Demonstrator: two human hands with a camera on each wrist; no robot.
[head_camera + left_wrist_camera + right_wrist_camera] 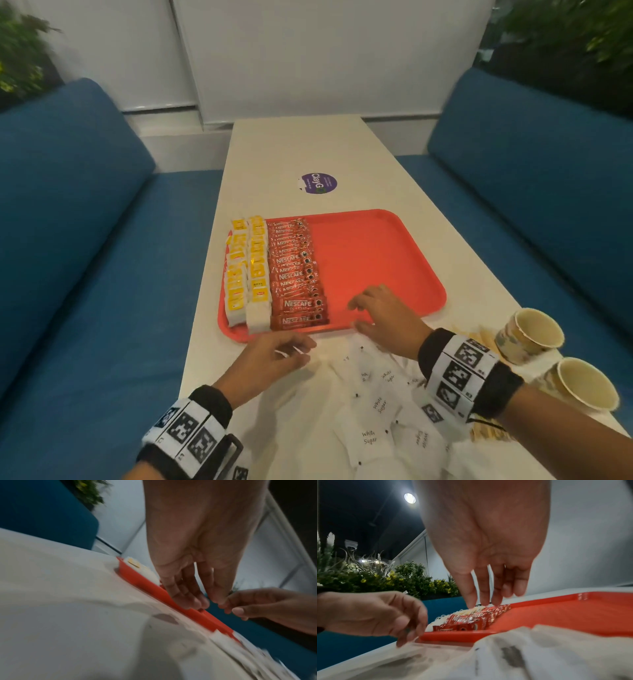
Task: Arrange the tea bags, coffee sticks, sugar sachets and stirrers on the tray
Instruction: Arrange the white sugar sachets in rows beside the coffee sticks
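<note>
Left hand low, fingers loosely curled; right hand forward, fingers spread, relaxed.

Looks like a café or office pantry booth: 2 blue padded benches facing across a narrow white table, planters w/ greenery behind, white wall panels.

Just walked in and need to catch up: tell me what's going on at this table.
A person is laying out drink supplies on a red tray. Tea bags and coffee sticks already sit in rows on its left side; the right side is bare. White sugar sachets still lie heaped on the table, with stirrers and two paper cups to the right. The right hand hovers over the tray's near edge, the left hand beside the heap; whether it holds a sachet is unclear.
</note>
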